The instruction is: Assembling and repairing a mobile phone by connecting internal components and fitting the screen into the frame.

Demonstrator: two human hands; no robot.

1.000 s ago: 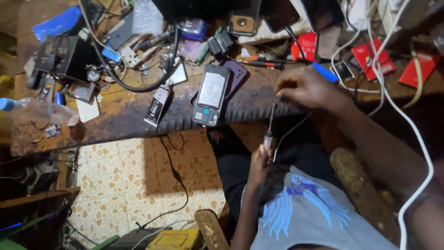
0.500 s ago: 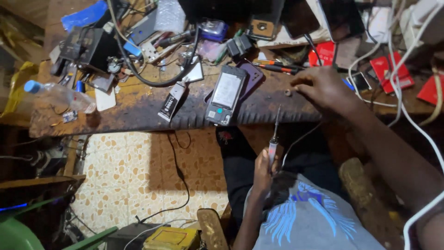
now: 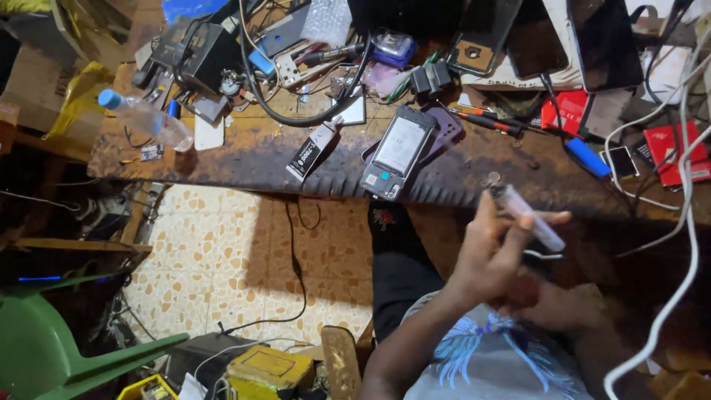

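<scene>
My left hand (image 3: 492, 255) is raised in front of my lap, just below the bench edge. Its fingers pinch a small clear tube (image 3: 529, 218) that points up and to the left. My right hand (image 3: 555, 304) sits right under it, dark and partly hidden, and its grip is unclear. On the worn wooden workbench (image 3: 244, 159) an opened phone (image 3: 400, 152) lies in a purple case near the front edge. A small black box (image 3: 311, 152) lies to its left.
The bench is crowded with a plastic bottle (image 3: 144, 118), a red-handled screwdriver (image 3: 485, 118), a blue tool (image 3: 589, 157), phones, red packets and black cable. White cables (image 3: 689, 222) hang at the right. A green chair (image 3: 67, 348) stands on the tiled floor (image 3: 222, 259) at the left.
My right hand has come off the bench down to my lap. My left hand has risen and now holds the clear tube instead of the thin tool.
</scene>
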